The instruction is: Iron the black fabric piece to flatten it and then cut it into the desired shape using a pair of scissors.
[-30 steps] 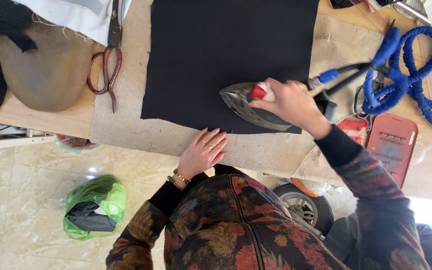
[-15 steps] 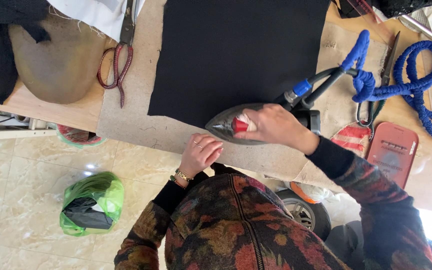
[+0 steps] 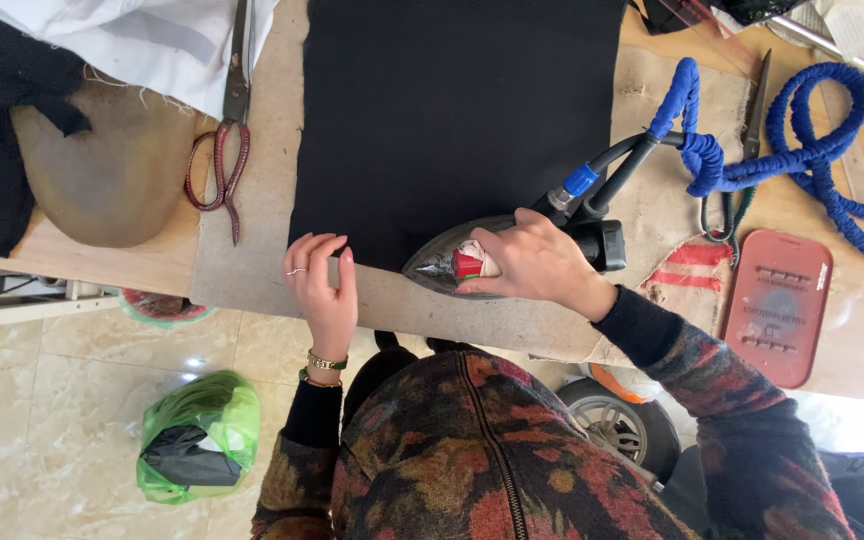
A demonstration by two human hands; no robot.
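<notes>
Head view: the right hand (image 3: 532, 262) grips the handle of an iron (image 3: 472, 262), fingers wrapped round it, with the iron's tip pointing left and its soleplate lying on the near edge of a black cloth (image 3: 452, 110). The left hand (image 3: 320, 285) lies flat just left of the iron, fingers spread narrowly, their tips touching the cloth's near left corner and the palm on the brown board (image 3: 252, 270) below it. The cloth is spread flat across the middle of the board and reaches to the far edge of the frame; it looks smooth all over, so I judge the pressing well along, with the iron now working the near hem, though the dark weave hides any creases left. A blue cord (image 3: 812, 150) loops away on the right beside a red pad (image 3: 780, 305). Scissors (image 3: 224, 150) lie to the left, apart from both hands, near a white cloth (image 3: 152, 40).
</notes>
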